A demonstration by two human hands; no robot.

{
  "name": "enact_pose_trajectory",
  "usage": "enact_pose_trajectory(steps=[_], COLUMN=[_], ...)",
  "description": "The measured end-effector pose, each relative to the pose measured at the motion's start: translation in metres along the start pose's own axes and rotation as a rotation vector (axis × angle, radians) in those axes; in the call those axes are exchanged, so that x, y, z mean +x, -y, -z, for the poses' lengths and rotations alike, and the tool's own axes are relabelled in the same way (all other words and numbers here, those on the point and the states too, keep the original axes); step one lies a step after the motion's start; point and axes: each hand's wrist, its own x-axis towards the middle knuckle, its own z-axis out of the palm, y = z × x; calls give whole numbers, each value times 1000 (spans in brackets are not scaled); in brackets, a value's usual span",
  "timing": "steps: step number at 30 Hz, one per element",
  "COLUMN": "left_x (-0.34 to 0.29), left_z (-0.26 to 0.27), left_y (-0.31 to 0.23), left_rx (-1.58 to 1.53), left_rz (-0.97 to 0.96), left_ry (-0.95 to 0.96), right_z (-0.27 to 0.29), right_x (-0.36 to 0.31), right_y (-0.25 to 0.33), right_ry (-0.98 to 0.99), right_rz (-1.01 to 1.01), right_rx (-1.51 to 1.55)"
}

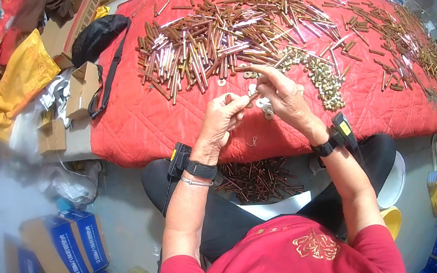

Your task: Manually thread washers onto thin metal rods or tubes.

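My left hand is closed in a pinch above the red quilted cover, with a thin brown rod showing at its fingertips. Facing it, my right hand has its thumb and lower fingers bent in at that rod, while its index finger points out over the pile; what else it grips is hidden. Just past the hands lies a heap of copper-brown rods. Small cream-coloured pieces are heaped to the right of the fingers. Pale round washers rest under my right hand.
The red cover drapes a low surface before me. More brown rods lie on the floor between my legs. Thinner pieces spread at the far right. A black bag, open carton and yellow sack stand left; blue boxes lower left.
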Motion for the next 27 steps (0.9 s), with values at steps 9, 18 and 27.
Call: enact_pose_trajectory(steps=[9,18,27], left_x=[-3,-1,-1], left_z=[-6,-6,-2], left_y=[-2,2,0], left_rx=[-8,-27,-87], left_rz=[46,51,78], left_ry=[-2,23,-31], right_z=[8,11,9], right_x=[-3,-5,-6], right_y=[10,5,-1], right_ry=[79,38,53], right_rz=[-147,-99,-232], right_rx=[-74,-160,23])
